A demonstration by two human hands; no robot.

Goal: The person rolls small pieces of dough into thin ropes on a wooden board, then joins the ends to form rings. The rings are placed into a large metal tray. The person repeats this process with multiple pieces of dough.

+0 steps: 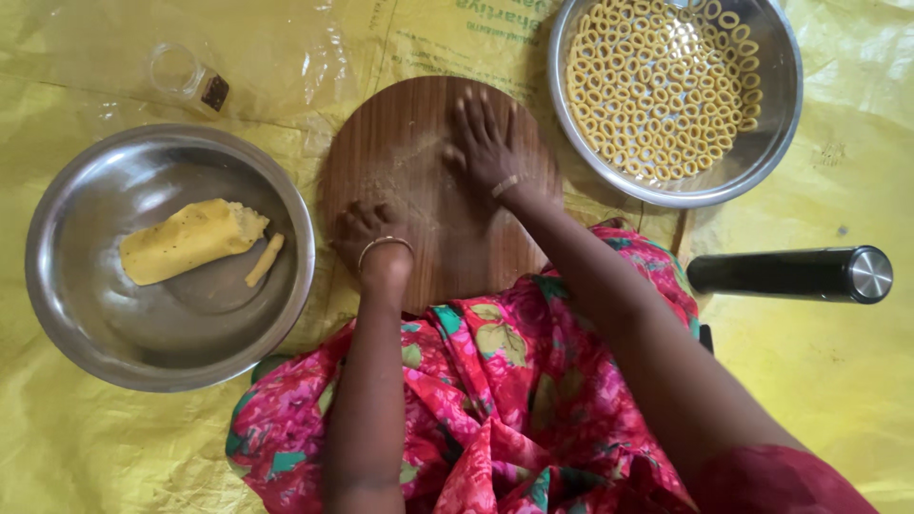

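A crinkled yellow plastic sheet (838, 381) covers the floor and carries everything. Largest on it are two round steel bowls: the left steel bowl (86, 324) holds one thick yellow dough log (190, 241), its long axis running from lower left up to upper right, with one thin dough stick (265, 260) just beside it on the same slant; the upper right steel bowl (776, 124) is filled with many small yellow dough rings (657, 86), too many to count. Between the bowls lies one round brown wooden board (400, 143), where both hands work. The right hand (486, 152) presses flat, fingers spread apart and pointing away. The left hand (367, 228) is curled shut on the board; whether it holds dough I cannot tell. One black cylinder with a steel cap (790, 274) lies sideways at right. One small clear jar (186, 78) sits upper left.
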